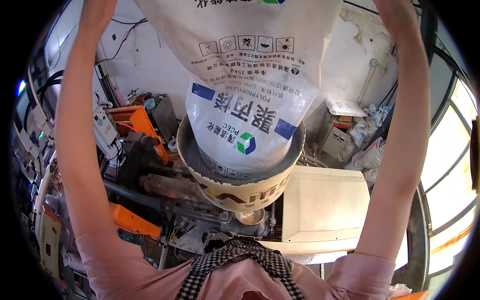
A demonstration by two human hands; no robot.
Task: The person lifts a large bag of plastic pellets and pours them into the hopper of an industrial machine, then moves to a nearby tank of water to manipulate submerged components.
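Both my arms are raised on either side of a large white woven plastic sack. Its printing stands upside down, and its lower end reaches into a cream-coloured round tub. Dark grey material shows inside the tub around the sack's end. The top of the sack runs out of the picture. My left hand is cut off at the upper edge, left of the sack. On the other side my right hand is cut off likewise. The fingers of both are out of sight, so their grip does not show.
Beneath the tub is a machine with a cream cover on the right. Orange panels and a grey-white control box stand on the left. A metal cabinet and filled bags are by the back wall, right.
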